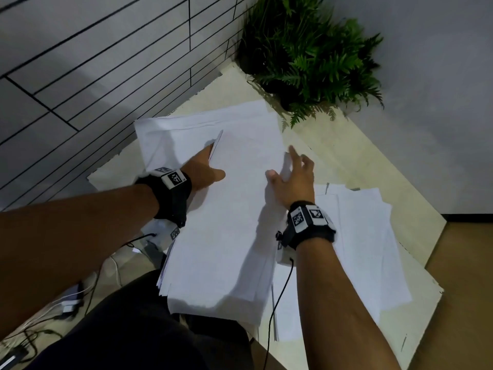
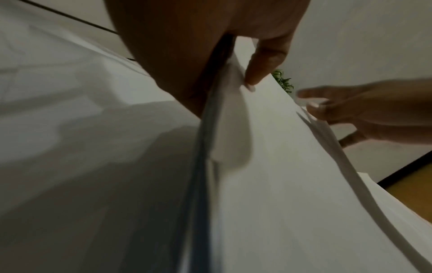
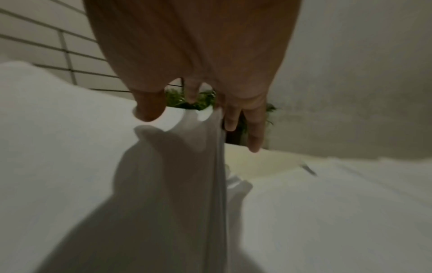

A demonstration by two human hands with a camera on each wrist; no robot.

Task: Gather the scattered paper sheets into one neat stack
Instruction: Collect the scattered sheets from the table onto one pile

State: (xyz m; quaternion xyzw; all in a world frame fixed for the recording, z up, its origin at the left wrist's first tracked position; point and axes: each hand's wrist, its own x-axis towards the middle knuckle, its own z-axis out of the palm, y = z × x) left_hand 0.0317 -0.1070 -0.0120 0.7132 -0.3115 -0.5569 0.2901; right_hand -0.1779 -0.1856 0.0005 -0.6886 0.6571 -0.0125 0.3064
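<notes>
A thick stack of white paper sheets is held between both hands, tilted up from the cream table. My left hand grips its left edge, with the thumb on top and the fingers hidden beneath. At the stack's right edge my right hand holds on, thumb over the top sheet and fingers down along the side. More white sheets lie under the stack at the back left. A spread pile of sheets lies on the table to the right.
A green fern plant stands at the table's far corner against the grey wall. A tiled wall runs along the left. Cables and a power strip lie on the floor at lower left. The table's right edge drops to a brown floor.
</notes>
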